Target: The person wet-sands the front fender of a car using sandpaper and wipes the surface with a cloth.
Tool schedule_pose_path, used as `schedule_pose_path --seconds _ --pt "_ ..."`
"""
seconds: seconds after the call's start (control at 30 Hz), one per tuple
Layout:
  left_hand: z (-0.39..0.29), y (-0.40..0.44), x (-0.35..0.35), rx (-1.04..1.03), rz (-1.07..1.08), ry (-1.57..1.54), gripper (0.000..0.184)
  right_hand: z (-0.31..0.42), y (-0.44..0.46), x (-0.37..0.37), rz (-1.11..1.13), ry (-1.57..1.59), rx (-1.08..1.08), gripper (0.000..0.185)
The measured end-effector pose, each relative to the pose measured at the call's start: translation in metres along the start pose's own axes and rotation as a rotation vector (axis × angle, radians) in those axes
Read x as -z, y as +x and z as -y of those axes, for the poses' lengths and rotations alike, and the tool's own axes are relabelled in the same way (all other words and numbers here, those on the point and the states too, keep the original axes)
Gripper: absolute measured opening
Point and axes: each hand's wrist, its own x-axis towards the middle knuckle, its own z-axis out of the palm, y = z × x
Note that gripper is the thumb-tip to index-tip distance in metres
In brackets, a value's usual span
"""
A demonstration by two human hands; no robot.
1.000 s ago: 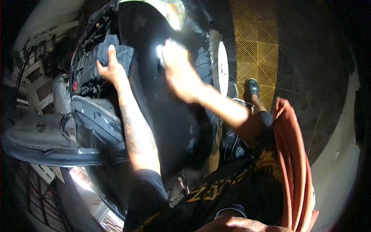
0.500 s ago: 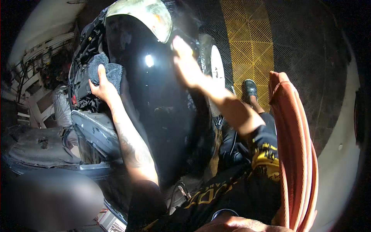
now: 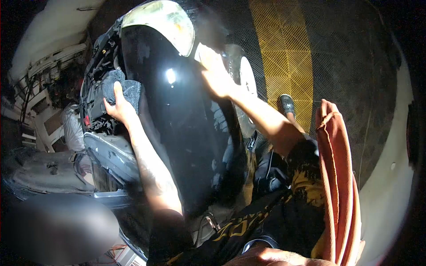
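Observation:
My left hand [image 3: 120, 106] grips a dark grey microfibre cloth [image 3: 131, 92] at the engine bay edge, thumb on top. Beside it curves the glossy black car fender [image 3: 177, 119], with a bright light reflection and some dull smears toward its right side. On the fender's right flank, just below the headlight [image 3: 164, 22], my right hand [image 3: 215, 68] lies with fingers stretched out. Strong light washes out its fingers, and I see nothing in it. The headlight lens looks yellowed and hazy.
The exposed engine bay [image 3: 100, 66] lies left of the fender. To the right are a wheel [image 3: 247, 75] and black floor tiles with a yellow strip [image 3: 287, 53]. An orange cloth [image 3: 339, 177] hangs over my shoulder. A plastic-wrapped bundle [image 3: 72, 126] sits at far left.
My right hand has shifted slightly on the fender's flank and is less blurred. The left hand keeps the cloth in nearly the same place. The view has shifted a little.

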Motion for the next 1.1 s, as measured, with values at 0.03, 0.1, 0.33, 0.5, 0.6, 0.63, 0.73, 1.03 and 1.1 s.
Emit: schedule_pose_path --seconds 0.03,0.1,0.33,0.5,0.6,0.63,0.73,1.03,1.1 --pt "-0.001 0.001 0.001 0.029 0.004 0.042 0.057 -0.005 0.001 -0.001 0.042 0.014 0.008 0.069" --pt "0.003 0.0 0.006 0.061 0.005 0.102 0.062 -0.028 0.033 0.0 0.09 -0.061 0.012 0.069" --pt "0.015 0.008 0.007 0.06 0.001 0.057 0.087 -0.033 0.002 0.004 0.158 -0.01 0.067 0.06" --pt "0.018 0.007 0.007 0.022 -0.047 0.099 0.082 -0.005 0.005 0.002 -0.003 -0.099 0.129 0.059" --pt "0.01 0.005 0.007 0.071 0.033 0.015 0.08 0.001 0.006 0.001 0.039 -0.204 0.028 0.061" --pt "0.01 0.003 0.008 0.073 0.033 0.019 0.08 -0.016 0.028 -0.006 -0.027 -0.262 0.074 0.061" --pt "0.009 0.004 0.007 0.048 -0.051 0.175 0.081 0.023 0.027 0.029 0.06 0.17 -0.052 0.06" --pt "0.013 0.006 0.008 0.008 -0.028 0.158 0.069 0.0 0.016 0.017 0.038 0.131 -0.056 0.055" --pt "0.01 0.006 0.006 0.028 -0.017 0.137 0.071 0.014 -0.012 0.015 0.005 0.261 -0.02 0.054"
